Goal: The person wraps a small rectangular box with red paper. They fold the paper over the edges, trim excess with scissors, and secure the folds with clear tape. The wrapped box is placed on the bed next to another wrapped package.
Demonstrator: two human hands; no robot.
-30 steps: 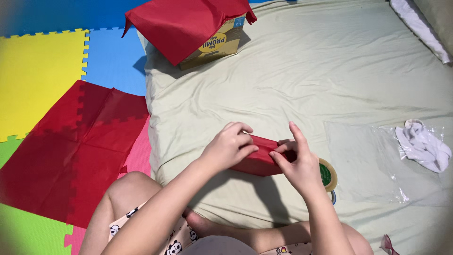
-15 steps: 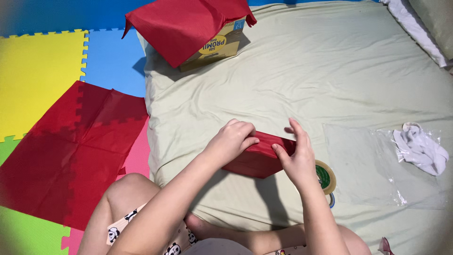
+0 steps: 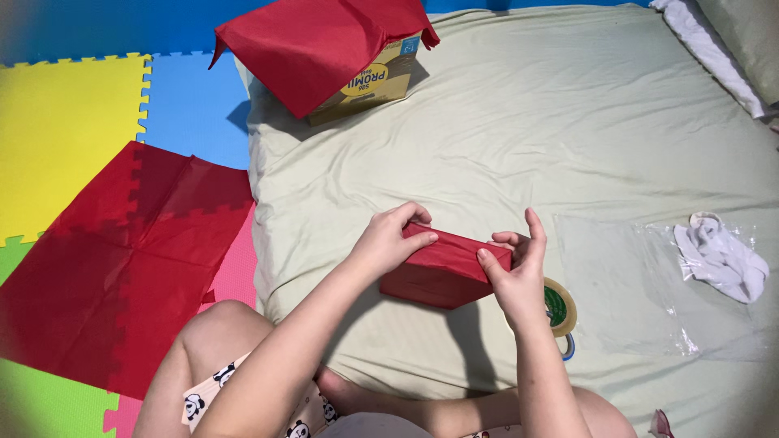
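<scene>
Left hand clamped over the near-left end of a small rectangular box wrapped in red paper, thumb on top, fingers curled round the far edge. Right hand pinching the box's right end, thumb pressed on the red fold, index finger raised, the other fingers tucked behind the end flap. Both grips narrow and closed on the wrapped box, held low over the pale green bedsheet, roughly mid-bed and just in front of bent bare knees. Just beside the right wrist, partly hidden by it, a roll of clear tape with a green core, lying flat on the sheet. Farther right, a clear plastic sheet spread on the bed, with a crumpled white cloth at its far edge. At the bed's top-left corner, well apart from the hands, a yellow cardboard box draped with red paper. Off the bed to the left, a large flat sheet of red paper spread across coloured foam puzzle mats on the floor.
</scene>
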